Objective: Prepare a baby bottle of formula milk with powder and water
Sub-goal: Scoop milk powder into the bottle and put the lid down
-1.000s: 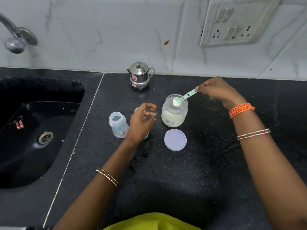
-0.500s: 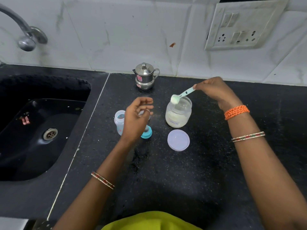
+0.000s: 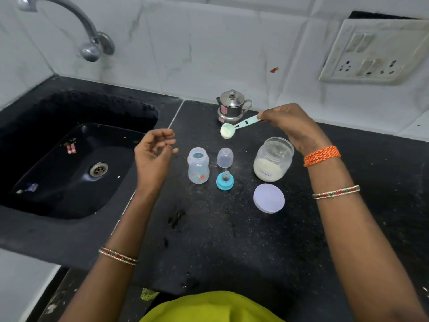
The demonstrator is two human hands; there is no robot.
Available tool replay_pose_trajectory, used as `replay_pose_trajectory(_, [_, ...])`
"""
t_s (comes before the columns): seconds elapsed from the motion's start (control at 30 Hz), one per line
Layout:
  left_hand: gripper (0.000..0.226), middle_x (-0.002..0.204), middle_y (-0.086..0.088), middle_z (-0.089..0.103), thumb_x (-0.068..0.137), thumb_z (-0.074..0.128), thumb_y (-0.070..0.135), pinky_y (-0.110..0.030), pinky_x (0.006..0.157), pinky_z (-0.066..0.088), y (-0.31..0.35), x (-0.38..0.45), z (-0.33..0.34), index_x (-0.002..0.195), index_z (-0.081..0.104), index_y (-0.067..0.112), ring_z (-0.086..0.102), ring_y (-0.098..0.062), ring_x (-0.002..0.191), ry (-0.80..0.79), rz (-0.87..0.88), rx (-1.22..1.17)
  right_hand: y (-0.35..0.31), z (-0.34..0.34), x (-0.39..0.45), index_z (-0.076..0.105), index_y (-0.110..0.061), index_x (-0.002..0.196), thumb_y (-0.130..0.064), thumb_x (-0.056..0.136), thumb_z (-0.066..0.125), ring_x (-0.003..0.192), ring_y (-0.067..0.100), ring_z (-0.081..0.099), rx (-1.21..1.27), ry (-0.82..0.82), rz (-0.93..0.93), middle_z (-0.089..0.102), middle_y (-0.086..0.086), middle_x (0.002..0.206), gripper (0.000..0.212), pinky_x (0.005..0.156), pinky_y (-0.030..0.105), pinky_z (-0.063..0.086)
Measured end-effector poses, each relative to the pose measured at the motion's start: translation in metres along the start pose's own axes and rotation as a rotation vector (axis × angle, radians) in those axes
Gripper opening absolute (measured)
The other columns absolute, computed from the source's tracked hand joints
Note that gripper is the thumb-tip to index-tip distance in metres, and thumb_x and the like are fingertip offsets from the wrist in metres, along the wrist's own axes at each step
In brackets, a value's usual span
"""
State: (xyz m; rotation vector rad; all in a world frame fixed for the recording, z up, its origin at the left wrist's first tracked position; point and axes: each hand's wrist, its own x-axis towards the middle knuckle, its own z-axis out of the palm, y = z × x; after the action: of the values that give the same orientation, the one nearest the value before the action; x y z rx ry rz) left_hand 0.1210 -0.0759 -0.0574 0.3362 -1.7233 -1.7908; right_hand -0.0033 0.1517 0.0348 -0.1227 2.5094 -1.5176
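A full scoop (image 3: pixel 227 132) of formula powder is held in the air above the black counter (image 3: pixel 232 240), between the steel pot (image 3: pixel 232 108) and the open baby bottle (image 3: pixel 198 165). The step in hand is judged to be the carrying of the powder to the bottle. To do it well, the scoop should be kept level, brought directly over the narrow mouth of the bottle, and only then tipped, slowly, so that no powder is lost on the counter. The bottle is light and probably easy to knock over, so it may be steadied at its side.

The end of the scoop handle is pinched by the right hand (image 3: pixel 294 126), with the fingers closed around it; the hand is above the powder jar (image 3: pixel 273 160), whose lid (image 3: pixel 268 198) lies just in front. The left hand (image 3: pixel 154 152) is loosely open, with curled fingers, and nothing is held by it; it hovers left of the bottle without touching it. The teat ring (image 3: pixel 224 180) and the clear cap (image 3: pixel 225 157) stand beside the bottle.
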Motion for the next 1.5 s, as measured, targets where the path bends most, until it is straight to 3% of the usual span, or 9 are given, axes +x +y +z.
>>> replay_pose_trajectory(0.2, [0.034,0.095,0.001,0.063,0.078,0.048,-0.017,-0.026,0.079,0.054,-0.017,-0.01,-0.017,0.1,0.06,0.006,0.059,-0.008,0.085,-0.077,-0.053,0.146,-0.006,0.049,-0.004,0.072,0.001,0.098,-0.018,0.087,0.065,0.076,0.017,0.046,-0.072,-0.121,-0.062,0.056,0.011,0.08,0.023,0.06,0.025,0.033])
replay_pose_trajectory(0.33, [0.033,0.097,0.004,0.063,0.079,0.052,-0.014,-0.027,0.082,0.052,-0.026,-0.012,-0.02,0.098,0.061,0.012,0.059,-0.009,0.086,-0.109,-0.072,0.173,-0.002,0.065,-0.007,0.073,-0.002,0.087,-0.017,0.088,0.064,0.057,0.009,0.04,-0.127,-0.124,-0.097,0.048,0.0,0.059,0.018,0.055,0.023,0.031])
replay_pose_trajectory(0.47, [0.034,0.098,0.006,0.063,0.078,0.055,-0.011,-0.029,0.084,0.052,-0.034,-0.013,-0.022,0.098,0.061,0.015,0.059,-0.011,0.088,-0.116,-0.082,0.203,0.003,0.072,-0.006,0.064,-0.021,0.063,-0.023,0.086,0.063,0.064,0.013,0.048,-0.241,-0.058,-0.124,0.051,-0.007,0.057,0.024,0.076,0.039,0.043])
replay_pose_trajectory(0.57, [0.034,0.104,0.0,0.061,0.079,0.057,-0.01,-0.023,0.084,0.049,-0.039,-0.014,-0.02,0.103,0.057,0.014,0.057,-0.015,0.093,-0.156,-0.098,0.217,0.004,0.074,-0.007,0.065,-0.022,0.066,-0.026,0.087,0.061,0.077,0.018,0.055,-0.302,0.021,-0.199,0.057,-0.01,0.063,0.022,0.093,0.051,0.046])
replay_pose_trajectory(0.7, [0.052,0.118,0.0,0.054,0.077,0.068,0.001,-0.024,0.089,0.046,-0.049,-0.014,-0.012,0.119,0.046,0.02,0.05,-0.012,0.109,-0.267,-0.182,0.273,0.003,0.086,-0.019,0.069,-0.017,0.081,-0.026,0.089,0.057,0.09,0.019,0.056,-0.465,0.141,-0.42,0.064,-0.004,0.08,0.017,0.098,0.041,0.03])
replay_pose_trajectory(0.9, [0.073,0.132,0.003,0.051,0.072,0.079,0.022,-0.023,0.101,0.036,-0.062,-0.011,0.01,0.133,0.038,0.018,0.047,-0.008,0.12,-0.379,-0.134,0.375,0.019,0.102,-0.045,0.067,-0.017,0.087,-0.024,0.089,0.058,0.116,0.024,0.05,-0.776,0.196,-0.779,0.063,0.001,0.104,0.012,0.109,0.051,0.016])
replay_pose_trajectory(1.07, [0.05,0.107,0.006,0.063,0.073,0.077,0.013,-0.009,0.077,0.044,-0.065,-0.012,0.018,0.117,0.052,0.015,0.06,0.001,0.093,-0.348,-0.074,0.305,0.035,0.113,-0.059,0.063,-0.014,0.088,-0.017,0.086,0.061,0.1,0.025,0.06,-0.754,0.185,-0.878,0.065,0.002,0.092,0.005,0.107,0.049,0.018])
replay_pose_trajectory(1.2, [0.051,0.108,0.007,0.063,0.071,0.079,0.013,-0.011,0.084,0.046,-0.069,-0.011,0.017,0.115,0.054,0.016,0.061,-0.001,0.098,-0.318,-0.077,0.287,0.045,0.116,-0.068,0.062,-0.012,0.087,-0.014,0.088,0.061,0.084,0.024,0.065,-0.74,0.199,-0.921,0.067,0.003,0.079,0.003,0.103,0.048,0.031])
replay_pose_trajectory(1.5, [0.057,0.11,0.004,0.066,0.065,0.083,0.014,-0.02,0.09,0.048,-0.078,-0.011,0.016,0.115,0.056,0.014,0.063,-0.008,0.102,-0.275,-0.114,0.23,0.053,0.117,-0.065,0.064,-0.01,0.077,-0.01,0.085,0.061,0.076,0.022,0.064,-0.744,0.232,-1.009,0.067,0.003,0.07,0.008,0.108,0.043,0.029])
